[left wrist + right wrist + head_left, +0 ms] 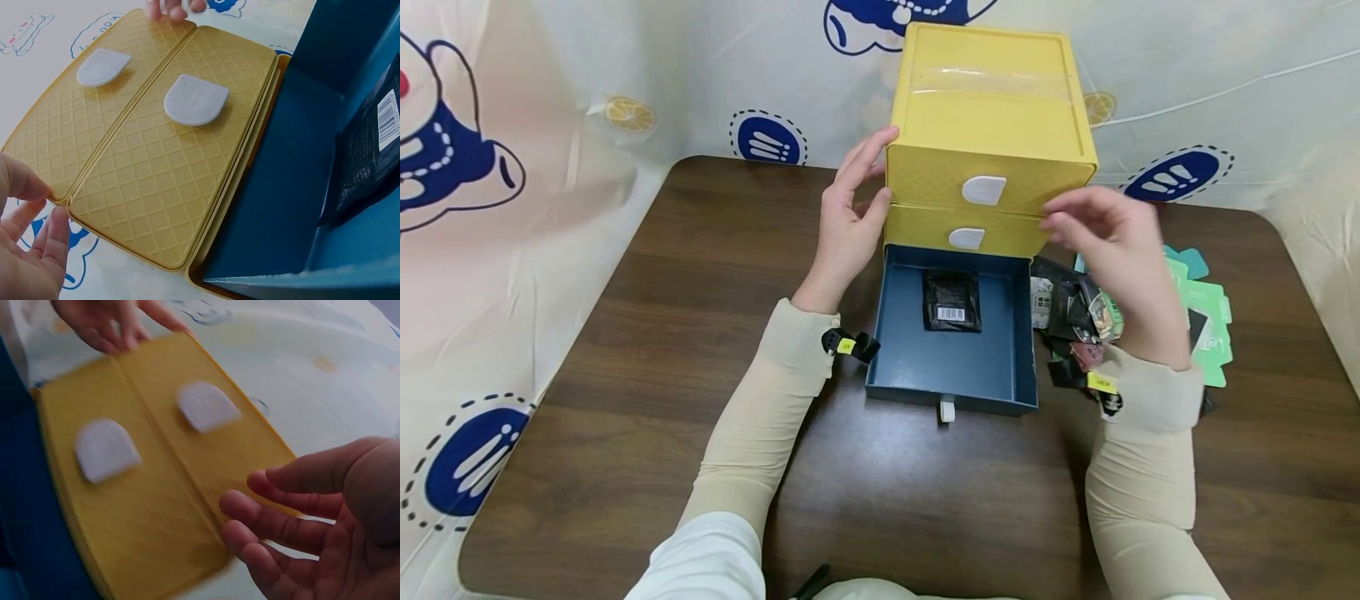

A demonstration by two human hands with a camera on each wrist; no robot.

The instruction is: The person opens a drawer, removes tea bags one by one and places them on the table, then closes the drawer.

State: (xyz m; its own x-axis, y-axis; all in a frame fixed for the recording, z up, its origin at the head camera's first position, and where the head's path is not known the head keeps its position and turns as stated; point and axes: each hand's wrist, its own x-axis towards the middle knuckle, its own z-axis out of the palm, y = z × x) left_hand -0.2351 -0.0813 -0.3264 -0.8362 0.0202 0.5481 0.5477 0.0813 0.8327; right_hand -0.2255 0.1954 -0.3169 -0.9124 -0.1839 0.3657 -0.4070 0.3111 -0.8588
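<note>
A yellow drawer box (992,104) with two drawer fronts and white tabs stands at the back of the table. Below them, a blue drawer (951,367) with a small white pull juts out toward me. On its floor lies a black packet (951,302) with a barcode label. My left hand (850,221) rests against the box's left side, thumb and fingers extended at the seam between the two fronts. Beside the box's right front edge is my right hand (1108,242), its fingers loosely bent and nothing between them in the right wrist view.
Right of the drawer lies a pile of black packets (1063,304) and green card pieces (1210,325), partly hidden behind my right forearm. The brown wooden table (700,275) extends to both sides. A printed plastic sheet (700,75) hangs behind it.
</note>
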